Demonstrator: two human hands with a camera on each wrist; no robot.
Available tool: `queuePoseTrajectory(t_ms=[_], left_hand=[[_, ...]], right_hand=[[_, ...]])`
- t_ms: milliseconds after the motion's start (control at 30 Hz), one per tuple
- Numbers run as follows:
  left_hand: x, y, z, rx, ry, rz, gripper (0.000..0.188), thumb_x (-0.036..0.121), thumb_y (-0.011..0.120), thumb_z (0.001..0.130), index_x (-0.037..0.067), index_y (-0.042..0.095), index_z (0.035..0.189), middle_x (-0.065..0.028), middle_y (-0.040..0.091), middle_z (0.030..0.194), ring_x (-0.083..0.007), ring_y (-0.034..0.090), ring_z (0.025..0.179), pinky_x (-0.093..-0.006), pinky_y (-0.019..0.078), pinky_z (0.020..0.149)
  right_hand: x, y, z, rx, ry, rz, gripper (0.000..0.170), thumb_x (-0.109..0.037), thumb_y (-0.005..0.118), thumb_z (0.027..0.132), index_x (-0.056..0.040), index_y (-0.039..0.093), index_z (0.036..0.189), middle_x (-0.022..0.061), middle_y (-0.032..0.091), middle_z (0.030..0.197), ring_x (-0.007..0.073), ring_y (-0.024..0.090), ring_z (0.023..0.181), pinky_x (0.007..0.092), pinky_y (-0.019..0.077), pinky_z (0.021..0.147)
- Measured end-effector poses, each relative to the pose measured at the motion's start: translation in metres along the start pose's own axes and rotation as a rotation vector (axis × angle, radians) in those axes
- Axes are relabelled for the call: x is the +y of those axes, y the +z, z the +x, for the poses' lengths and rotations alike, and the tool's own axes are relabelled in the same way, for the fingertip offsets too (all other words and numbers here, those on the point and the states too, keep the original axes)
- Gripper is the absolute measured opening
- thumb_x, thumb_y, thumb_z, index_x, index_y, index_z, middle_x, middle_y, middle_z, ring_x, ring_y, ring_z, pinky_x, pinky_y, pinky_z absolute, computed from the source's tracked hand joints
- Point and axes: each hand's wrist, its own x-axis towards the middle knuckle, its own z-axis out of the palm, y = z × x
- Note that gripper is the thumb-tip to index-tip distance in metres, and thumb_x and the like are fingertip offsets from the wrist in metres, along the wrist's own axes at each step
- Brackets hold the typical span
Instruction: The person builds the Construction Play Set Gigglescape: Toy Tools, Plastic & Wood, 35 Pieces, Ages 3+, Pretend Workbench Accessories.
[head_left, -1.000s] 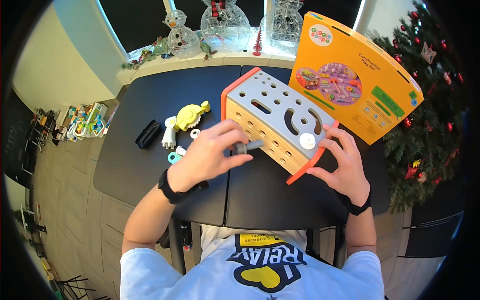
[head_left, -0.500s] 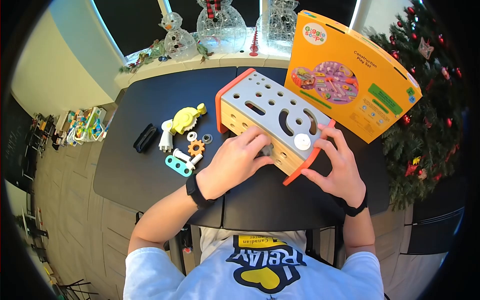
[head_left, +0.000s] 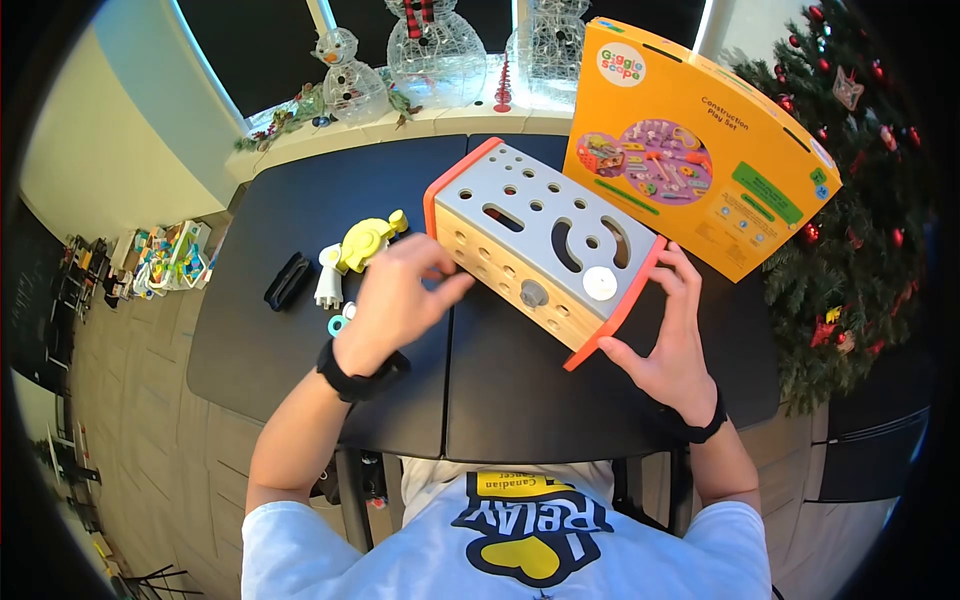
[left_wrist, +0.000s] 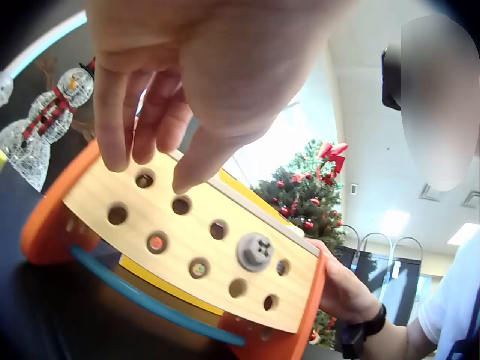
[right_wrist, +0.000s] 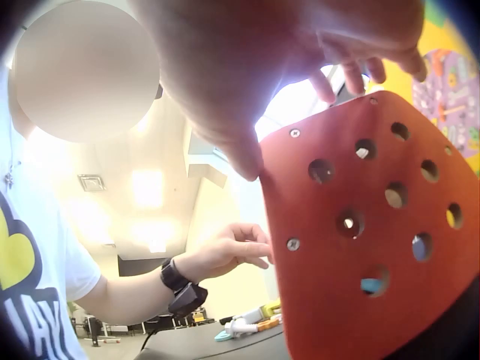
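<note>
A toy workbench with a grey top, wooden sides full of holes and red end panels stands tilted on the table. My right hand grips its near-right red end panel, thumb on one edge and fingers over the other. A grey bolt sits in a hole of the wooden side, its slotted head facing out. My left hand is off to the left of that side, fingers loosely bent with nothing between them. On the grey top lies a white round screw head.
Left of the workbench lie a yellow-and-white toy saw, a black band-shaped object and a teal piece partly hidden by my left hand. A tall yellow box stands behind the workbench, with a decorated tree at right.
My left hand brought the grey bolt to the wooden side, left it in a hole and moved back left. My right hand keeps its hold on the red end panel.
</note>
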Motion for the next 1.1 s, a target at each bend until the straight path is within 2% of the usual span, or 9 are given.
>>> queuePoseTrajectory(t_ms=[233,333,433,533,767,867,967,1067,1100], left_hand=[[-0.045,-0.008,0.008,-0.009,-0.253,0.012,0.050,0.023,0.083,0.090,-0.008,0.060,0.121,-0.0252,0.067,0.130,-0.0319,0.066,0.125,-0.0427,0.0556,0.105],[-0.072,0.001,0.018,-0.123,-0.043,0.036,0.039,0.024,0.079,0.092,-0.006,0.063,0.113,-0.0258,0.072,0.114,-0.0366,0.070,0.105,-0.0429,0.0560,0.089],[-0.082,0.009,0.026,-0.211,-0.178,-0.095,0.034,0.020,0.073,0.096,-0.007,0.064,0.114,-0.0230,0.075,0.106,-0.0365,0.072,0.096,-0.0420,0.0559,0.083],[-0.078,0.005,0.030,-0.233,-0.144,-0.045,0.029,0.015,0.070,0.097,-0.007,0.064,0.114,-0.0218,0.075,0.099,-0.0370,0.072,0.088,-0.0426,0.0549,0.077],[-0.050,-0.010,0.014,-0.192,-0.163,-0.395,0.044,-0.002,0.061,0.099,-0.006,0.053,0.143,-0.0186,0.071,0.127,-0.0264,0.070,0.114,-0.0361,0.0539,0.099],[-0.031,-0.026,0.012,-0.259,-0.171,-0.525,0.065,-0.007,0.060,0.099,-0.003,0.037,0.160,-0.0132,0.063,0.143,-0.0220,0.062,0.130,-0.0347,0.0490,0.109],[-0.025,-0.027,0.007,-0.287,-0.188,-0.663,0.078,-0.006,0.064,0.096,0.000,0.029,0.165,-0.0130,0.055,0.151,-0.0226,0.054,0.140,-0.0376,0.0419,0.117],[-0.011,-0.029,0.004,-0.267,-0.116,-0.669,0.085,-0.002,0.070,0.092,0.001,0.028,0.166,-0.0130,0.053,0.153,-0.0235,0.052,0.141,-0.0398,0.0371,0.121],[-0.014,-0.027,0.003,-0.227,-0.070,-0.638,0.092,-0.001,0.075,0.087,0.002,0.028,0.166,-0.0151,0.061,0.143,-0.0230,0.061,0.132,-0.0391,0.0451,0.115]], right_hand=[[0.001,0.022,-0.039,-0.227,0.547,0.631,0.095,-0.034,0.076,0.095,0.0019,0.018,0.162,0.0271,0.027,0.165,0.0413,0.025,0.157,0.0581,0.0275,0.123],[0.003,0.026,-0.048,-0.310,0.546,0.730,0.097,-0.027,0.074,0.097,0.0043,0.011,0.165,0.0286,0.020,0.170,0.0397,0.018,0.161,0.0558,0.0223,0.126],[0.001,0.030,-0.050,-0.318,0.527,0.758,0.099,-0.023,0.072,0.099,0.0074,0.005,0.165,0.0293,0.018,0.171,0.0376,0.018,0.161,0.0478,0.0213,0.127],[0.004,0.039,-0.057,-0.224,0.512,0.706,0.091,-0.023,0.071,0.101,0.0112,0.014,0.163,0.0311,0.030,0.167,0.0347,0.032,0.156,0.0411,0.0267,0.125],[-0.006,0.027,-0.040,-0.091,0.546,0.764,0.068,-0.026,0.056,0.111,0.0124,0.028,0.160,0.0215,0.056,0.151,0.0208,0.055,0.137,0.0331,0.0424,0.113],[0.000,0.023,-0.034,-0.057,0.497,0.559,0.064,-0.031,0.049,0.114,0.0099,0.032,0.160,0.0166,0.057,0.151,0.0195,0.055,0.135,0.0325,0.0417,0.113],[0.015,0.033,-0.035,0.029,0.592,0.749,0.062,-0.036,0.041,0.116,0.0082,0.035,0.159,0.0150,0.058,0.149,0.0184,0.054,0.136,0.0310,0.0398,0.114],[0.025,0.031,-0.030,0.041,0.548,0.865,0.063,-0.038,0.037,0.117,0.0074,0.036,0.160,0.0146,0.058,0.149,0.0184,0.052,0.138,0.0295,0.0376,0.115],[0.026,0.029,-0.029,0.010,0.577,0.971,0.065,-0.039,0.036,0.117,0.0069,0.032,0.162,0.0143,0.052,0.155,0.0188,0.048,0.142,0.0302,0.0350,0.118]])
